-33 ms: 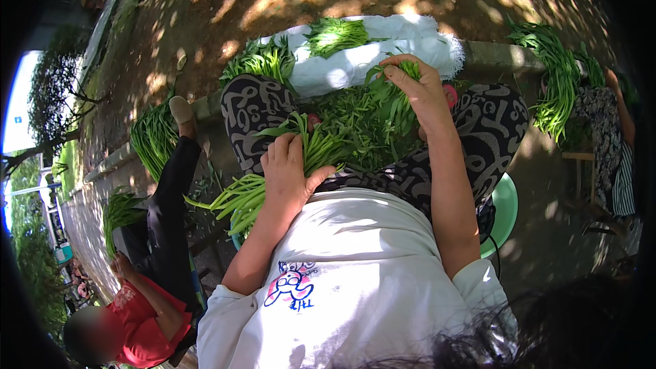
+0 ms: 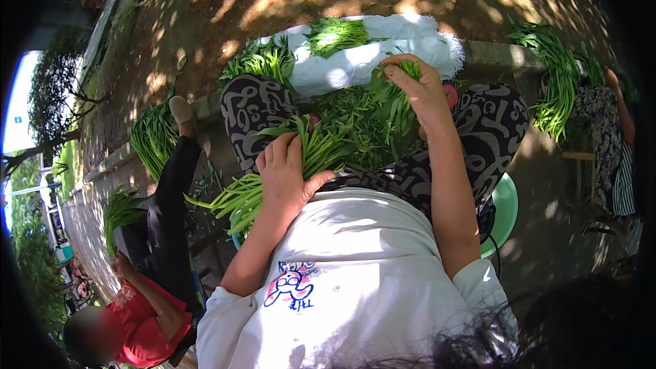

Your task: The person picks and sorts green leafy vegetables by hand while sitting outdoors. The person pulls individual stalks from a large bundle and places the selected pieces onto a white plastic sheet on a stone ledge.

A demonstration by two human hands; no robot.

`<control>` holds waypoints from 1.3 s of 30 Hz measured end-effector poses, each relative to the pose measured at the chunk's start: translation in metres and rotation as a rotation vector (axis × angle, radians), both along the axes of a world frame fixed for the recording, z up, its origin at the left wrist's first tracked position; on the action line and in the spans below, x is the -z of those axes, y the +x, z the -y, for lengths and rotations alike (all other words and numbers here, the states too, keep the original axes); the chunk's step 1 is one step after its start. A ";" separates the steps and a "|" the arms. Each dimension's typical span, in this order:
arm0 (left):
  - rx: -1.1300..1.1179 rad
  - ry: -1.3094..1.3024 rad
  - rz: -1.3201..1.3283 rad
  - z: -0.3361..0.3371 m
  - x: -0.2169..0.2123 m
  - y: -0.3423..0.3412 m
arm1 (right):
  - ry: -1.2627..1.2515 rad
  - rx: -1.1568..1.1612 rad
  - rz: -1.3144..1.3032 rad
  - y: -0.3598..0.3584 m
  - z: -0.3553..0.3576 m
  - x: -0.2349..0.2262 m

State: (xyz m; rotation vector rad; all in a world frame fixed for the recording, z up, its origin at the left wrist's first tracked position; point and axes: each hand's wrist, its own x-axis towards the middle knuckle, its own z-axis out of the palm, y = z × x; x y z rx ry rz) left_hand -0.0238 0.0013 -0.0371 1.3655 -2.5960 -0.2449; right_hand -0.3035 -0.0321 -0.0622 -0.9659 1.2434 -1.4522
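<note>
The left hand (image 2: pixel 281 167) now sits a tiny bit more to the left than before; the right hand (image 2: pixel 425 92) looks the same. The left fingers curl over the long green bunch (image 2: pixel 324 147), on the person's side of the white sack (image 2: pixel 427 35); I cannot tell how tightly. Its stems slant left, away from the sack. The right hand, nearer the sack, pinches 1 small leafy bunch (image 2: pixel 398 111), whose leaves hang away from the sack.
</note>
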 end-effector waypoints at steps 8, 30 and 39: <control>-0.004 0.147 0.203 -0.020 -0.004 0.030 | -0.087 0.203 -0.654 -0.005 0.000 0.006; -0.130 0.977 -0.410 0.068 -0.047 0.058 | 0.100 0.487 0.558 -0.015 0.089 0.015; -0.372 0.686 -0.480 0.076 -0.020 0.074 | 0.256 0.552 0.433 -0.039 0.172 0.098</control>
